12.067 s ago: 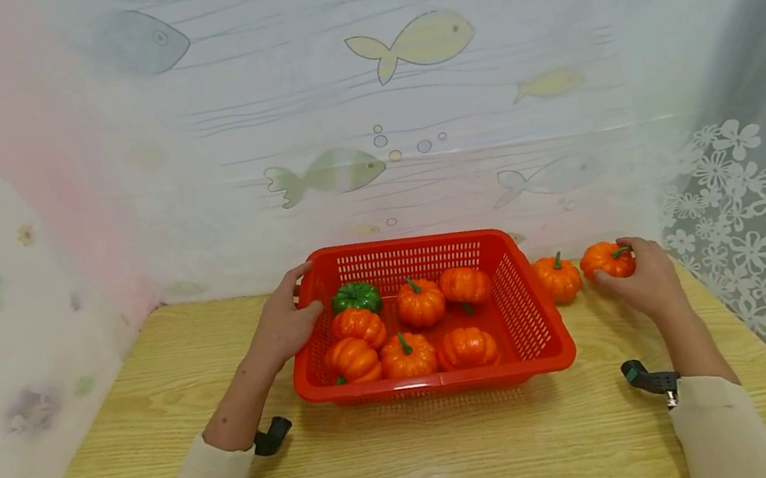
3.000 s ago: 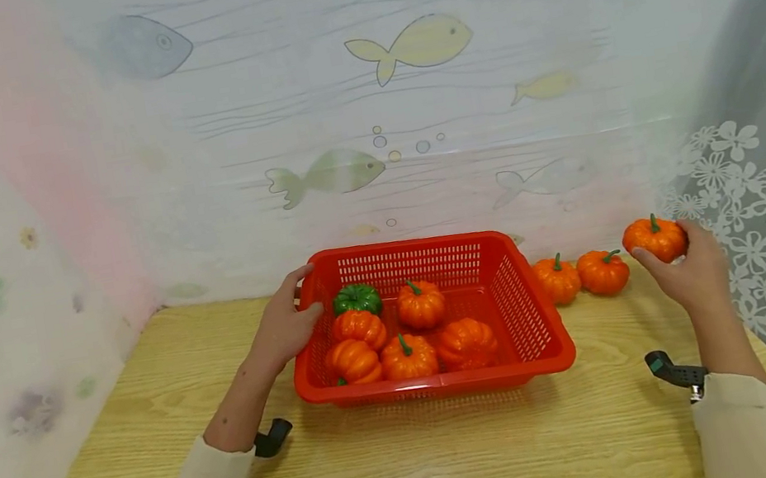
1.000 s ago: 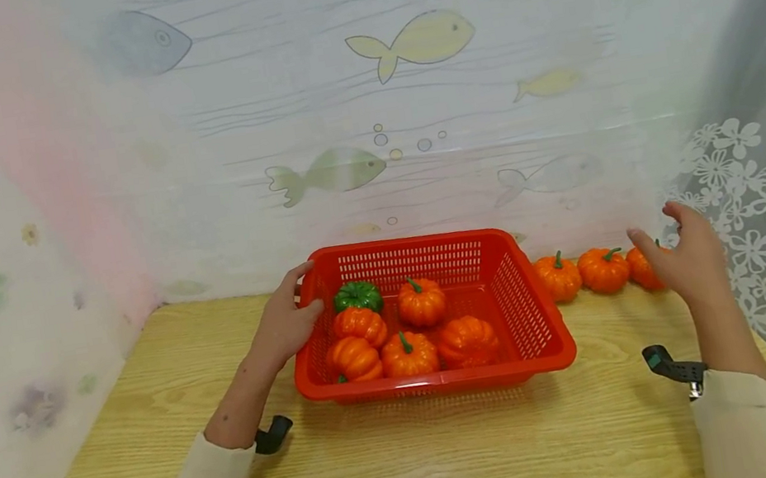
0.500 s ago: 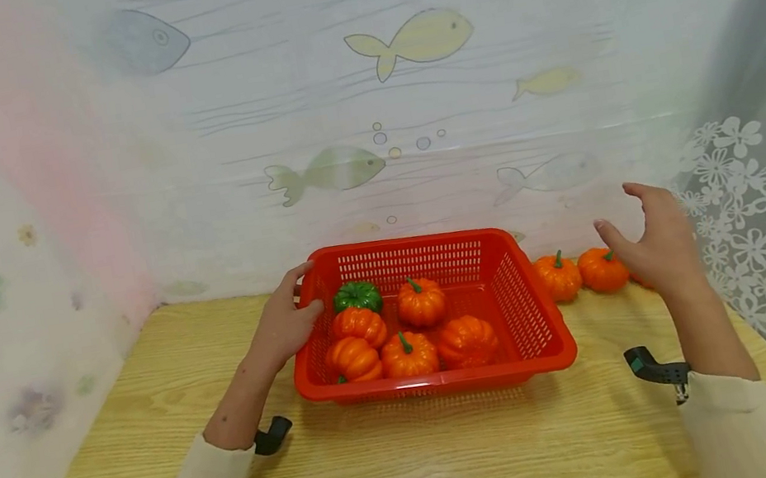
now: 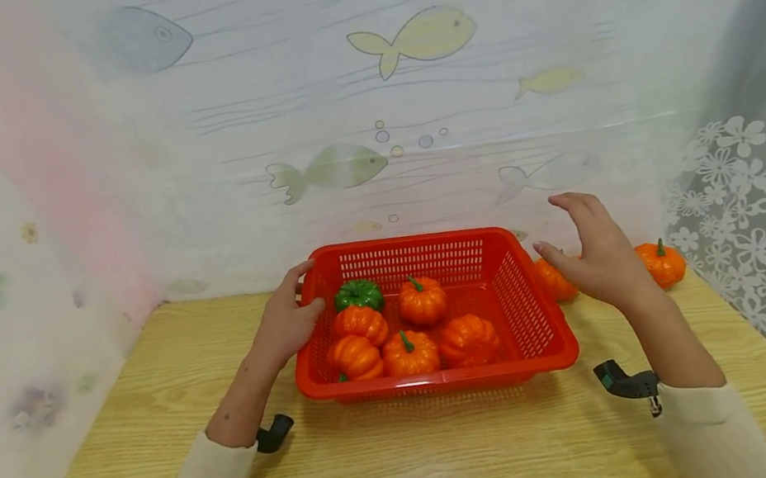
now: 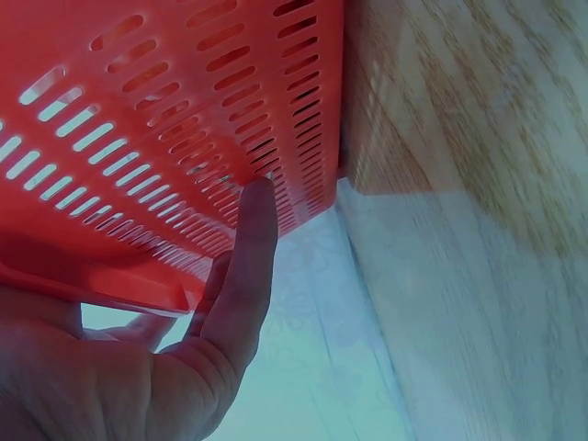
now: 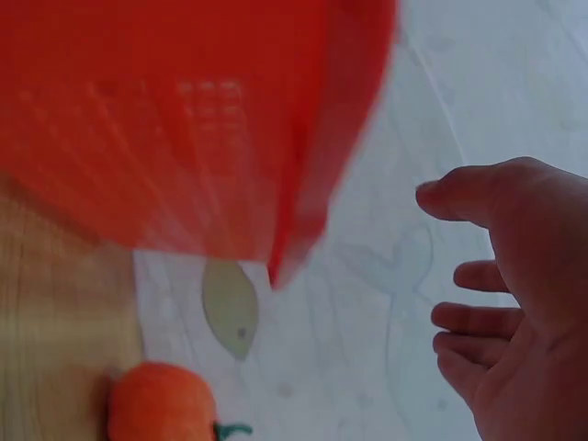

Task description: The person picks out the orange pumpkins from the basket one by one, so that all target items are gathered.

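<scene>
My left hand [image 5: 283, 327] grips the left rim of a red plastic basket [image 5: 450, 377], thumb over the edge. In the left wrist view its fingers [image 6: 246, 276] lie against the slotted outer wall. Inside the basket sit a green toy pumpkin [image 5: 359, 296] and several orange ones, among them an upright one [image 5: 423, 302] at the back. My right hand [image 5: 604, 258], holding nothing, hovers just right of the basket with thumb and fingers spread. Behind it stand an orange pumpkin [image 5: 555, 281] by the basket wall and another [image 5: 662, 264] farther right; the hand hides one between them.
The basket stands on a wooden table [image 5: 390, 472] near its back edge. Behind rises a pale curtain [image 5: 406, 101] printed with fish. A lacy floral sheet [image 5: 765, 228] hangs at the right side. The basket's right half has bare floor.
The right hand took an orange pumpkin from the basket's back right, set it at the right end of the outside row, let go and moved left toward the basket. The left hand stayed.
</scene>
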The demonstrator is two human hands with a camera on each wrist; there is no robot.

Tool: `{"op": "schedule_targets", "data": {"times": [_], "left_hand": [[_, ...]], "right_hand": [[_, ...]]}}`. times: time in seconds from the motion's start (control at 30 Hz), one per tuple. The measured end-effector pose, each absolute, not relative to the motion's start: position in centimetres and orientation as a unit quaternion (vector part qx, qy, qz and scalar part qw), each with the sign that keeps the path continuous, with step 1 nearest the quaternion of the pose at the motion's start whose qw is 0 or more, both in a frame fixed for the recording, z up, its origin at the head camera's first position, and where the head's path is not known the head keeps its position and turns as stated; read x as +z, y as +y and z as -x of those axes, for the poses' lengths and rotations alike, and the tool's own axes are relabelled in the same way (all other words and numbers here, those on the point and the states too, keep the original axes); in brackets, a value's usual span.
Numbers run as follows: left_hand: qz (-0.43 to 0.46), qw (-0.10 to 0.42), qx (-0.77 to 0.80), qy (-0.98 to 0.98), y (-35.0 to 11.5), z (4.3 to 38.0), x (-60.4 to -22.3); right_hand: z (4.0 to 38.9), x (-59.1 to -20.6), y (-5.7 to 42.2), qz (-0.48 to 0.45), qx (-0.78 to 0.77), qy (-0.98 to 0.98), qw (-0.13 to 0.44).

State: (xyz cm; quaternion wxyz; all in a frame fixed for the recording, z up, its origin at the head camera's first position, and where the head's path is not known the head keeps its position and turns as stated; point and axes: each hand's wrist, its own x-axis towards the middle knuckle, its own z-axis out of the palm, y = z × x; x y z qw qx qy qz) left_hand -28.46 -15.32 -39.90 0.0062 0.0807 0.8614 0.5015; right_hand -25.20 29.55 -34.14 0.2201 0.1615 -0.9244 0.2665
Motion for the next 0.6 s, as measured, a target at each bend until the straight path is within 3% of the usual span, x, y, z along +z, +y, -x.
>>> {"op": "schedule_targets", "data": {"times": [0.6], "left_hand": [[-0.073,0.005,0.503,0.861,-15.1,28.2,-39.6]], "right_hand": [[25.4,-34.4,20.6,-0.23,0.237,-0.937,0.11]]}}
